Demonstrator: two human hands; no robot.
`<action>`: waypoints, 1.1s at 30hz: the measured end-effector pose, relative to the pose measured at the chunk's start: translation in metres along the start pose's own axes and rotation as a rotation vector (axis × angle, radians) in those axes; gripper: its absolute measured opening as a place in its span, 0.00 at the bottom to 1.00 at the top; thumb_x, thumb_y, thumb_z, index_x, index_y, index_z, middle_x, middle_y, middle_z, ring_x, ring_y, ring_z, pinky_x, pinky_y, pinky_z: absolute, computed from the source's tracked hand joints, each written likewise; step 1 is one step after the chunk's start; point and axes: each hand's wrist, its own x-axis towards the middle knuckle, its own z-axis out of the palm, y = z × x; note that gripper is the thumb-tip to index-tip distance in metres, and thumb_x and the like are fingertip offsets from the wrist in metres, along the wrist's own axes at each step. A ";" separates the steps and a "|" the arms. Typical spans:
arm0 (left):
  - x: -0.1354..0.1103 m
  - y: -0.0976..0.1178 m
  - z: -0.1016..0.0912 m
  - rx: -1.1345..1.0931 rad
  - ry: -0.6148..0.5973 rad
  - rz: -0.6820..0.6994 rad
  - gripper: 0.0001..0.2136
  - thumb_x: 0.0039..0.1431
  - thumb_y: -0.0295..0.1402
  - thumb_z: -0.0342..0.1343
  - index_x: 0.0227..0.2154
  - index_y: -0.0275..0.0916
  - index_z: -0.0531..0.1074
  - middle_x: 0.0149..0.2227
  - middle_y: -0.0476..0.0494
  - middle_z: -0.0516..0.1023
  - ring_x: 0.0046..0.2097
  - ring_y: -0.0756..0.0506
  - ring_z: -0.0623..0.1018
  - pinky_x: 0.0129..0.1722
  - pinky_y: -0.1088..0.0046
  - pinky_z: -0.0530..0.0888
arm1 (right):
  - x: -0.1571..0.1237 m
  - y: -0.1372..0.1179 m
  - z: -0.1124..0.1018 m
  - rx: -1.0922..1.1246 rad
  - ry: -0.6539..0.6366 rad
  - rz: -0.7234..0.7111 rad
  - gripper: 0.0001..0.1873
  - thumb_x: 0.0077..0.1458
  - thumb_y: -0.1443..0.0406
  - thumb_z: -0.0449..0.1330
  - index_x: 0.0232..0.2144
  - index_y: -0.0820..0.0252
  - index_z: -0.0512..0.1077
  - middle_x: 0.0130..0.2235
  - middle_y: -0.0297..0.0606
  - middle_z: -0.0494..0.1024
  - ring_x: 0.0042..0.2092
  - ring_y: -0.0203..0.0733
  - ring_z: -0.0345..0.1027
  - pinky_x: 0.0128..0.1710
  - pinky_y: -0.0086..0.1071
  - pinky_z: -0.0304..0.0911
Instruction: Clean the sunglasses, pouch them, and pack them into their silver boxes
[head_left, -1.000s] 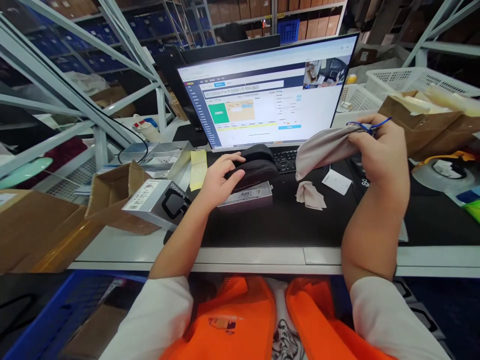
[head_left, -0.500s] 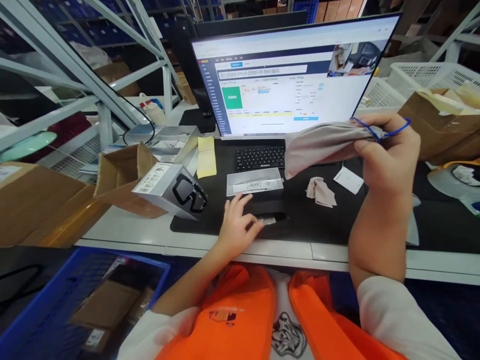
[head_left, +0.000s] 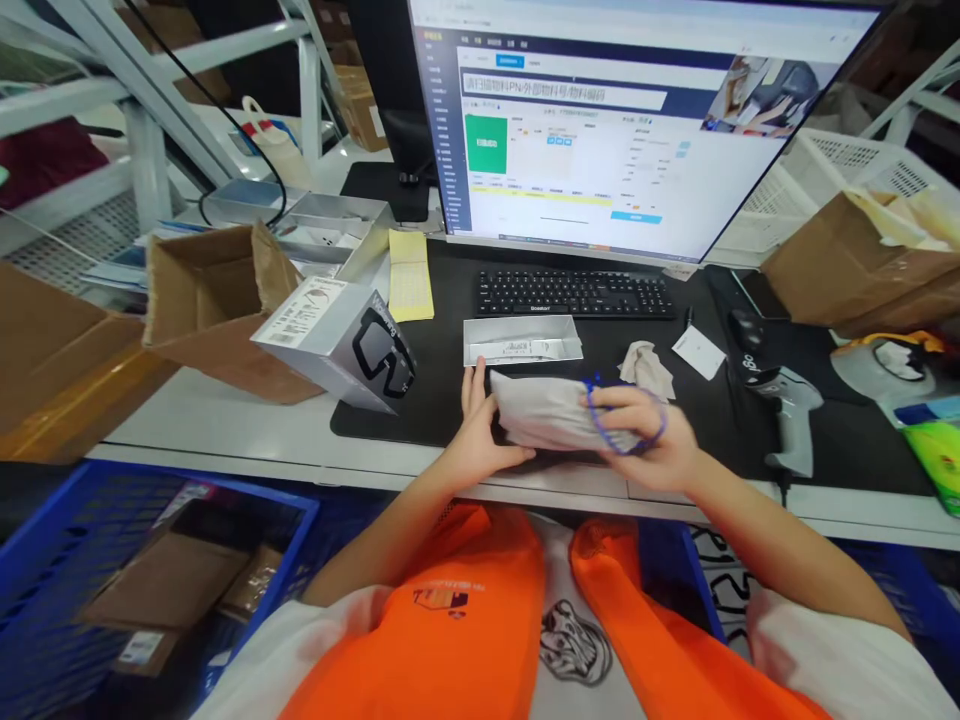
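Note:
A light grey drawstring pouch (head_left: 544,410) with a blue cord lies level, low over the front of the black desk mat. My right hand (head_left: 649,435) grips its corded end on the right. My left hand (head_left: 480,435) is at the pouch's other end, fingers stretched up and thumb apart below, touching or very close to the fabric. Just behind is a shallow clear tray (head_left: 523,340) with a labelled strip inside. A crumpled beige cloth (head_left: 646,368) lies right of the tray. To the left stands a tilted grey box (head_left: 337,340) with goggles printed on it.
A keyboard (head_left: 574,293) sits below the monitor (head_left: 562,180). On the right are a white card (head_left: 699,352), a mouse (head_left: 745,330) and a barcode scanner (head_left: 795,420). An open cardboard box (head_left: 225,330) and yellow slips (head_left: 409,280) are leftward. A blue crate (head_left: 289,530) stands below the desk edge.
My right hand has brought the pouch down and left from in front of the monitor. The dark item by my left hand is no longer visible. The view has tilted down.

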 end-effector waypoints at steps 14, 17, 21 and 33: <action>-0.005 -0.004 0.013 0.138 0.135 0.170 0.34 0.48 0.39 0.73 0.57 0.41 0.67 0.75 0.30 0.42 0.75 0.25 0.38 0.69 0.32 0.51 | -0.021 0.025 0.026 -0.345 -0.348 0.258 0.15 0.68 0.64 0.55 0.52 0.57 0.77 0.51 0.46 0.80 0.51 0.49 0.75 0.51 0.47 0.74; -0.004 -0.001 0.012 0.157 0.159 0.166 0.28 0.52 0.38 0.70 0.56 0.42 0.71 0.74 0.33 0.48 0.75 0.27 0.43 0.69 0.35 0.54 | -0.016 0.027 0.034 -0.370 -0.424 0.292 0.19 0.69 0.62 0.54 0.56 0.61 0.75 0.53 0.49 0.79 0.54 0.52 0.74 0.56 0.49 0.71; -0.008 0.002 0.008 0.225 0.366 0.247 0.11 0.59 0.36 0.64 0.44 0.43 0.80 0.66 0.36 0.64 0.68 0.31 0.61 0.64 0.44 0.65 | -0.015 0.026 0.029 -0.414 -0.356 0.328 0.16 0.69 0.62 0.54 0.51 0.60 0.78 0.49 0.48 0.79 0.50 0.51 0.74 0.51 0.47 0.73; -0.002 0.023 0.003 0.235 0.132 0.546 0.17 0.71 0.38 0.45 0.50 0.43 0.79 0.50 0.40 0.81 0.51 0.42 0.76 0.52 0.59 0.71 | 0.011 -0.023 0.067 -0.130 -0.455 0.258 0.16 0.68 0.61 0.53 0.49 0.65 0.74 0.50 0.52 0.78 0.52 0.53 0.72 0.54 0.49 0.71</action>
